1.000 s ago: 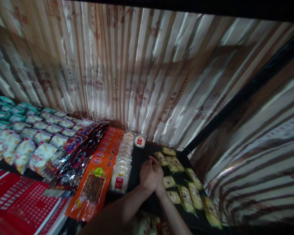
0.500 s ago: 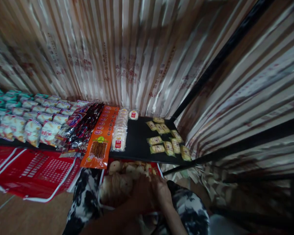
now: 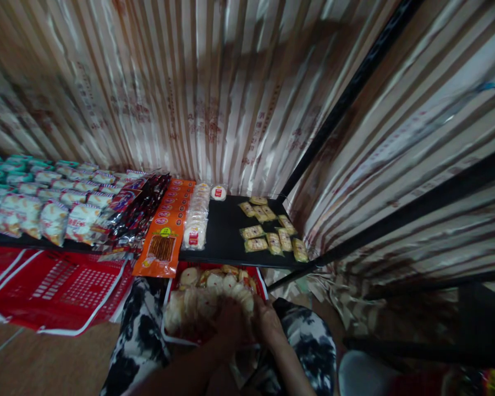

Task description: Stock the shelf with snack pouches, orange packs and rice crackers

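Round snacks lie in the red basket between my knees. My left hand is among them, my right hand beside it; whether either grips I cannot tell. A shelf ahead bears yellow packets.

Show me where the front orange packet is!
In the head view, the front orange packet lies left of centre, between dark shiny packets and white round ones.
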{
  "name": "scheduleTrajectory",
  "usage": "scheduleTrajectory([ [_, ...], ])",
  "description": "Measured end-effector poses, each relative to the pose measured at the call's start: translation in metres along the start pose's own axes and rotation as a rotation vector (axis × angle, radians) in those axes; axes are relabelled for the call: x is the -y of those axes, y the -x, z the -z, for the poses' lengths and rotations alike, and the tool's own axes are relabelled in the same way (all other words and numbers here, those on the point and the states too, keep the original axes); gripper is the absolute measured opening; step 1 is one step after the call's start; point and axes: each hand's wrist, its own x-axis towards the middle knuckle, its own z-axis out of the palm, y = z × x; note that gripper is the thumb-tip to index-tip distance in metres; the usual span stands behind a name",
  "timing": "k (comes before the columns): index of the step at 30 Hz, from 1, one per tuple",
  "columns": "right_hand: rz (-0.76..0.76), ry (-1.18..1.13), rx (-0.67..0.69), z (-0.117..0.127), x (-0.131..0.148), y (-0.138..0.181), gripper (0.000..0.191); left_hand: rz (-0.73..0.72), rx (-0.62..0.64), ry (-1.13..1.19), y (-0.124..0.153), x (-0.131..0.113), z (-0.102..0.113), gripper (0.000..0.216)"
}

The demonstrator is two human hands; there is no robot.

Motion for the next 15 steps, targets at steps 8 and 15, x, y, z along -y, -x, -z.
scheduleTrajectory([
  [8, 0.208, -0.143, 0.024, 0.033, 0.002, 0.01, 0.029, 0.071, -0.063, 0.065, 0.003, -0.009, 0.022, 0.02],
  [15, 0.248, -0.535, -0.12, 0.046, 0.022, 0.0, 0.031, -0.113, -0.311, 0.256, 0.005, -0.015, 0.06, 0.024],
])
